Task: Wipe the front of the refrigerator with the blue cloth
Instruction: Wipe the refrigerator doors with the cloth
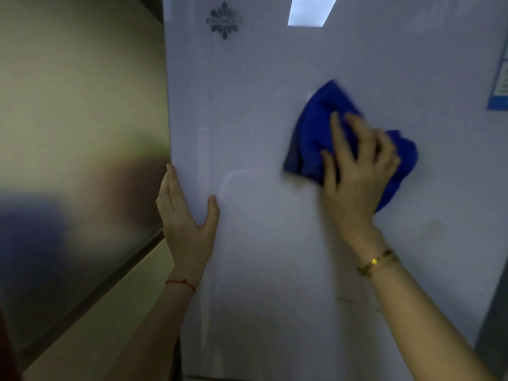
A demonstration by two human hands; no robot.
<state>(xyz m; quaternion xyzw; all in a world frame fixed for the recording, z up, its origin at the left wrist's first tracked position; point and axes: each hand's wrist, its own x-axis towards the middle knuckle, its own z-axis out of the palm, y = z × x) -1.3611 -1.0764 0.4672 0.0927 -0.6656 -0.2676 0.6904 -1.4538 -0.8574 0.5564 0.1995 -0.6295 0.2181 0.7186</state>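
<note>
The refrigerator front (261,105) is a glossy pale panel filling most of the head view, with a dark snowflake logo near its top. A bunched blue cloth (319,125) lies flat against the panel right of centre. My right hand (357,171) presses on the cloth with fingers spread over it; the cloth's edges are motion-blurred. My left hand (187,213) holds the door's left edge, thumb on the front and fingers wrapped around the side.
A brushed metal cabinet face (82,119) stands to the left of the refrigerator, with a pale surface below it. A blue label (499,86) is stuck at the door's right edge. A ceiling light reflects at the top of the door.
</note>
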